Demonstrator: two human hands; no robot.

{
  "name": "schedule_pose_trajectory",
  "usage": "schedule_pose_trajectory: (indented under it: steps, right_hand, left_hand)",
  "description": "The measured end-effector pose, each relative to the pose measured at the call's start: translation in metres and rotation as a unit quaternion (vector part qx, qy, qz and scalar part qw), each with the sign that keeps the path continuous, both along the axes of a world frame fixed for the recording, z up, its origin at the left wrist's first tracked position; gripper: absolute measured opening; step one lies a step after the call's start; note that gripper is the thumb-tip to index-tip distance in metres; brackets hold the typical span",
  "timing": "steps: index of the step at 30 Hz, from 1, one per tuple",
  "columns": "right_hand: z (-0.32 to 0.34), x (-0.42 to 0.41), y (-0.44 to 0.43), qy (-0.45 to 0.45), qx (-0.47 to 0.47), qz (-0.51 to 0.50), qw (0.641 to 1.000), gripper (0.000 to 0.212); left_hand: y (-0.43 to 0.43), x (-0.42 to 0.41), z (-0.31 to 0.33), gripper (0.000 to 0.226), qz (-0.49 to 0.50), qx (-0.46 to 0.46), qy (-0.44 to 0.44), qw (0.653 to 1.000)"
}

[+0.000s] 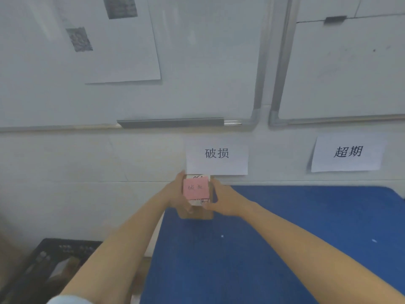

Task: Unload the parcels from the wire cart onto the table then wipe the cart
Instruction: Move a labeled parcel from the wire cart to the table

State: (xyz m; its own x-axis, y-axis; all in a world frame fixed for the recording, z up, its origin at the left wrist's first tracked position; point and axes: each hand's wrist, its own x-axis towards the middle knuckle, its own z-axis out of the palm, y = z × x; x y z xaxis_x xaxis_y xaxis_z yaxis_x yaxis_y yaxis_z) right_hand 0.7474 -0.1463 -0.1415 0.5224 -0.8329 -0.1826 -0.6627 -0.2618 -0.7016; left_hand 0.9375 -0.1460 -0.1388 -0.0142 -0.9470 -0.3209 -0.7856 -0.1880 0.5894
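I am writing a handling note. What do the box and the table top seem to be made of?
The box is probably brown cardboard, matt: its bare side looks dull tan. The pink note on top looks like paper. The table top is blue and matt, perhaps a cloth cover; blur leaves this open.

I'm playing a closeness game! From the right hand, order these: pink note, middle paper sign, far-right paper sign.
1. pink note, on the parcel the right hand holds.
2. middle paper sign, on the wall above.
3. far-right paper sign, along the wall.
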Motion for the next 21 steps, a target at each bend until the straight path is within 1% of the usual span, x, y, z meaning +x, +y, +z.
schedule_pose_trajectory:
  steps: [1,2,4,5,6,7,9,11,14,19,21]
  right_hand:
    - [-0.002,0.004,-0.004,0.0,0.002,-0.008,1.0,0.07]
    - [-0.005,0.008,-0.008,0.002,0.0,-0.013,1.0,0.071]
    - [-0.013,0.015,-0.016,0.001,-0.005,-0.021,1.0,0.077]
    - [-0.016,0.017,-0.019,0.002,-0.006,-0.022,1.0,0.081]
    - [-0.018,0.02,-0.021,0.006,-0.008,-0.021,1.0,0.082]
    - [-0.021,0.022,-0.023,0.008,-0.01,-0.021,1.0,0.078]
    - [-0.027,0.025,-0.026,0.006,-0.014,-0.024,1.0,0.064]
    - [-0.032,0.028,-0.029,0.002,-0.014,-0.031,0.999,0.056]
    - [-0.036,0.033,-0.035,0.001,-0.018,-0.031,0.999,0.057]
    - [-0.039,0.047,-0.045,0.011,-0.023,-0.032,0.999,0.067]
    - [-0.039,0.054,-0.049,0.018,-0.026,-0.031,0.999,0.063]
  left_hand:
    - [-0.004,0.005,-0.005,0.131,0.014,-0.004,0.014,1.0]
    - [-0.008,0.01,-0.01,0.121,0.021,-0.009,0.019,1.0]
    - [-0.011,0.017,-0.017,0.097,0.018,-0.025,0.022,0.999]
    - [-0.012,0.021,-0.022,0.092,0.018,-0.03,0.029,0.999]
    - [-0.013,0.023,-0.025,0.091,0.019,-0.033,0.045,0.998]
    - [-0.013,0.026,-0.028,0.093,0.019,-0.032,0.061,0.997]
    - [-0.013,0.028,-0.032,0.093,0.016,-0.034,0.089,0.995]
    - [-0.015,0.029,-0.034,0.093,0.009,-0.032,0.114,0.993]
    - [-0.019,0.033,-0.036,0.087,0.006,-0.037,0.127,0.991]
    - [-0.028,0.042,-0.035,0.077,0.009,-0.037,0.106,0.994]
    - [-0.029,0.046,-0.035,0.074,0.008,-0.043,0.102,0.994]
